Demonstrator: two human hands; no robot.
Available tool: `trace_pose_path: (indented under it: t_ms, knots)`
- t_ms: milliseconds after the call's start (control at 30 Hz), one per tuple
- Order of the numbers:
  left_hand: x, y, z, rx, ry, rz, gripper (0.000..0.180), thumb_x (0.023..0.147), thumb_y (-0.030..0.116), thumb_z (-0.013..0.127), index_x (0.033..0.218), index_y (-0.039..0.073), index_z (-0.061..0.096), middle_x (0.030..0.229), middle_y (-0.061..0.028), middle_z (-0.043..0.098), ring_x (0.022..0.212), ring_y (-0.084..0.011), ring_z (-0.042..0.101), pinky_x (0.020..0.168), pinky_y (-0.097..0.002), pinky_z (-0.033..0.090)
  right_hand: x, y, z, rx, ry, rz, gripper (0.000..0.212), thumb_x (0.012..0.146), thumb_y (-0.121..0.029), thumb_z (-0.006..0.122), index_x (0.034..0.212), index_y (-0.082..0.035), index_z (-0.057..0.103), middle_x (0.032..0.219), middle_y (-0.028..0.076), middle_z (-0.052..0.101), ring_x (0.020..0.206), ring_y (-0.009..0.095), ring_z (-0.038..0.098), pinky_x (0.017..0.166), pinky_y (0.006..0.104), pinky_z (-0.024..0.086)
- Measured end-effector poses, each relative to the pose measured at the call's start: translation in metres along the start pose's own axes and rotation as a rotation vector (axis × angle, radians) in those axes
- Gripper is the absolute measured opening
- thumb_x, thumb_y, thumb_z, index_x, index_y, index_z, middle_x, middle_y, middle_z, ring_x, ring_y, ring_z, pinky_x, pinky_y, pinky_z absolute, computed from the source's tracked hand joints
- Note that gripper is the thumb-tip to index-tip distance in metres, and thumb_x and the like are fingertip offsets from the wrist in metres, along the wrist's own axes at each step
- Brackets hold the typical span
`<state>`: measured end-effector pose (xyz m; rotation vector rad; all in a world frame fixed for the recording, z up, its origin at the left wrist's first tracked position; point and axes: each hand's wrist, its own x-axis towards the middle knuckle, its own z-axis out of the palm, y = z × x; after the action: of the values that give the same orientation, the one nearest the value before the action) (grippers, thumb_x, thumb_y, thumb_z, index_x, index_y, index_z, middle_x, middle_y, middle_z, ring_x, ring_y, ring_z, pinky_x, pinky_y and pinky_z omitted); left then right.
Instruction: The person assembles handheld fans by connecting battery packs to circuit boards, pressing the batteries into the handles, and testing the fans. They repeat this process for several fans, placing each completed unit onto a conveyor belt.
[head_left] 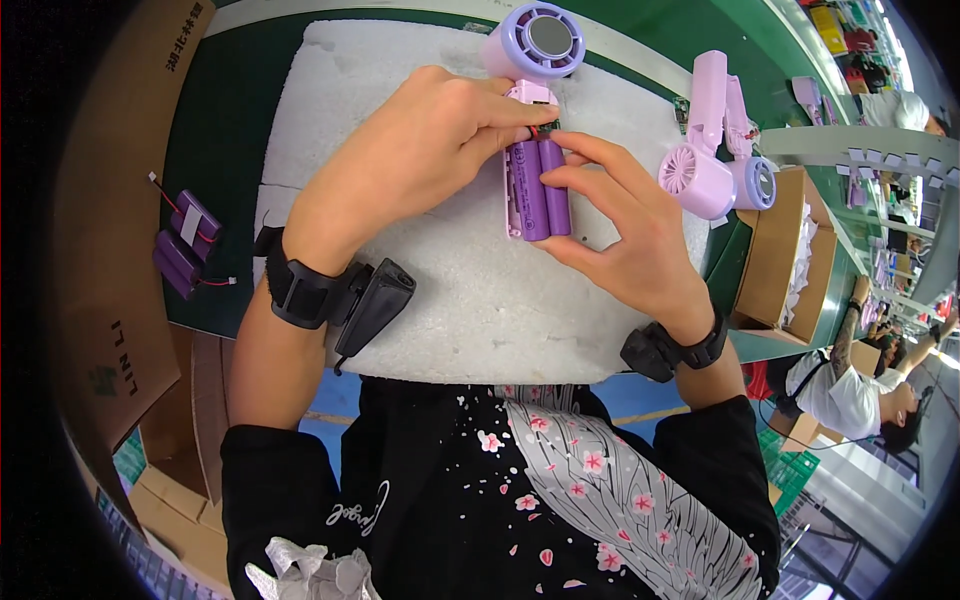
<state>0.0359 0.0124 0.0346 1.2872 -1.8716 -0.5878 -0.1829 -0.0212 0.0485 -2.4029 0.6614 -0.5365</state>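
Note:
On the white foam pad lies a purple handheld fan (535, 45), its round head pointing away from me and its pink handle shell (514, 215) opened up. A purple two-cell battery pack (540, 190) sits in or over the shell. My left hand (415, 150) reaches in from the left, fingertips pinched at the red and black wires (540, 131) above the cells. From the right, my right hand (635, 215) grips the battery pack, thumb at its lower end and fingers along its right side near the top. The wire ends are partly hidden by my fingertips.
Spare battery packs (185, 245) with wires lie on the green table at left, beside a tall cardboard box (120, 260). Several fan bodies (700, 170) rest at right near an open carton (790, 260). The foam pad (470, 310) spans the middle. Another person (840, 390) sits farther right.

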Motion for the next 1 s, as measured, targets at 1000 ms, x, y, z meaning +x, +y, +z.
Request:
trace_pose_path:
  t_ms: [1000]
  knots:
    - [0.001, -0.01, 0.006, -0.018, 0.072, 0.043, 0.024, 0.084, 0.006, 0.065, 0.107, 0.007, 0.072, 0.092, -0.0169, 0.069, 0.069, -0.0311, 0.065, 0.064, -0.0324, 0.051, 0.0, 0.001, 0.003, -0.041, 0.035, -0.043, 0.038, 0.064, -0.002, 0.082, 0.084, -0.005, 0.05, 0.124, 0.016, 0.058, 0.09, 0.023, 0.061, 0.079, 0.0325, 0.052]
